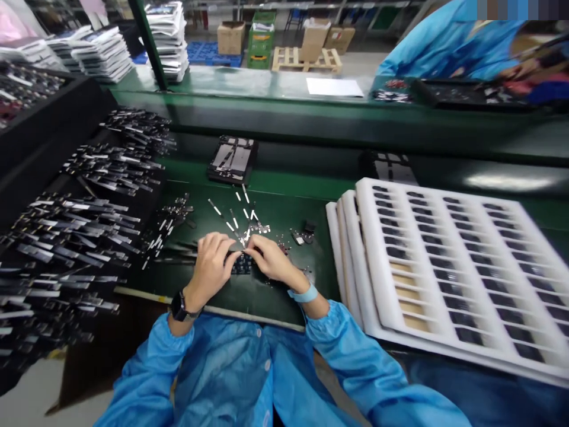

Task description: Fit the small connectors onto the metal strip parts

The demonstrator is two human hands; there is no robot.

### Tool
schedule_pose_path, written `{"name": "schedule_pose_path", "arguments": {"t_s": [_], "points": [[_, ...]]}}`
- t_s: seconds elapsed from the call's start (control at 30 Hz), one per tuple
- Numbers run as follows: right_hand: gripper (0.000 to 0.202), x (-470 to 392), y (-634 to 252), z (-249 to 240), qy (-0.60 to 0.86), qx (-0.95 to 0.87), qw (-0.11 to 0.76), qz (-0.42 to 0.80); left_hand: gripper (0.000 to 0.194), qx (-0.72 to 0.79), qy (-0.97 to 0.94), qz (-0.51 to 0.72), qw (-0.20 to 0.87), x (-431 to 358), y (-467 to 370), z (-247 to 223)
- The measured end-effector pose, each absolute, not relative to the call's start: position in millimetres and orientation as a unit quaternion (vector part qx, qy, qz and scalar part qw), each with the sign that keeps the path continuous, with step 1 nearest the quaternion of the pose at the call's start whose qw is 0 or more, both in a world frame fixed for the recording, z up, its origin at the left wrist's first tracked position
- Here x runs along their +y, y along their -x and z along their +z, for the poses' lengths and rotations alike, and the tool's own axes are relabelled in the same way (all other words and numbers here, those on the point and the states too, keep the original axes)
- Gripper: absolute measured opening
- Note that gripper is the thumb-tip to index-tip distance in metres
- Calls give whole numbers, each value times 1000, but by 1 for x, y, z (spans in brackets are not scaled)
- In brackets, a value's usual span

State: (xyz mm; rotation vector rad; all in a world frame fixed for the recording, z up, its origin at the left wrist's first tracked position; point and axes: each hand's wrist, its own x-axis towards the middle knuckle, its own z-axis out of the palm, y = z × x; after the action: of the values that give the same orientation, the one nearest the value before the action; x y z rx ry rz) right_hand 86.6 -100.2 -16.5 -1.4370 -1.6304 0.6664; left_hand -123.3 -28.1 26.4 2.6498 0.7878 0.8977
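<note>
Fingertips of your left hand (212,261) and right hand (270,258) pinch 1 small thin part (236,248) between them, low over green bench (267,302); exact shape too small to tell. White strips (235,222) lie just beyond; foam tray (372,243) right.

Wearer's two hands (211,261) (270,259), one watch (178,307), one wristband (304,293)

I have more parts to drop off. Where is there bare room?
The green bench looks bare between the left black-edged block at the back and the foam trays. So does the upper ledge between the tall white stack and the white sheet. Crowded: loose strips and small parts around the left hand and right hand; strip bundles at left.
</note>
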Motion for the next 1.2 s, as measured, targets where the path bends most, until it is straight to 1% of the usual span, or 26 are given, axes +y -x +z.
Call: {"name": "schedule_pose_path", "arguments": {"t_s": [0.07,0.13,0.2,0.27,0.3,0.33,0.37,0.47,0.53,0.6,0.67,0.73,0.8,0.9,1.0,1.1,1.2], "points": [[23,-103,-88,-9,584,-611,464,266,21,329,-842,424,50,-49,127,31],[24,-106,-88,-2,592,-563,518,252,36,384,-791,475,26,-73,127,27],[25,-109,-83,5,592,-522,566,240,63,426,-780,457,36,-94,122,17],[25,-113,-71,13,583,-502,596,228,91,441,-789,426,45,-106,114,5],[25,-115,-63,17,577,-504,603,221,99,436,-794,421,44,-108,109,0],[24,-118,-54,22,568,-514,606,212,102,426,-797,425,41,-107,105,-5],[23,-120,-44,26,558,-530,607,197,98,414,-797,438,37,-104,103,-8],[17,-125,-17,37,525,-602,585,140,71,376,-777,504,34,-90,104,-13],[13,-124,-8,42,506,-651,558,95,55,361,-756,541,67,-82,112,-12],[12,-121,-9,47,505,-674,538,39,42,374,-727,560,134,-80,125,-9],[12,-116,-20,52,537,-660,525,-30,31,419,-674,565,224,-81,139,-7],[12,-113,-34,58,577,-639,503,-81,29,454,-612,555,332,-81,154,-6],[10,-112,-49,64,597,-641,474,-91,34,446,-563,537,442,-77,167,-7],[13,-110,-66,73,605,-669,429,-43,39,410,-526,490,561,-67,182,-11],[19,-104,-78,72,605,-703,367,69,43,408,-509,431,624,-57,190,-16],[24,-92,-85,59,576,-732,307,195,49,419,-497,403,644,-53,192,-20],[34,-83,-87,43,542,-729,295,296,51,435,-494,408,633,-52,191,-25]]}}
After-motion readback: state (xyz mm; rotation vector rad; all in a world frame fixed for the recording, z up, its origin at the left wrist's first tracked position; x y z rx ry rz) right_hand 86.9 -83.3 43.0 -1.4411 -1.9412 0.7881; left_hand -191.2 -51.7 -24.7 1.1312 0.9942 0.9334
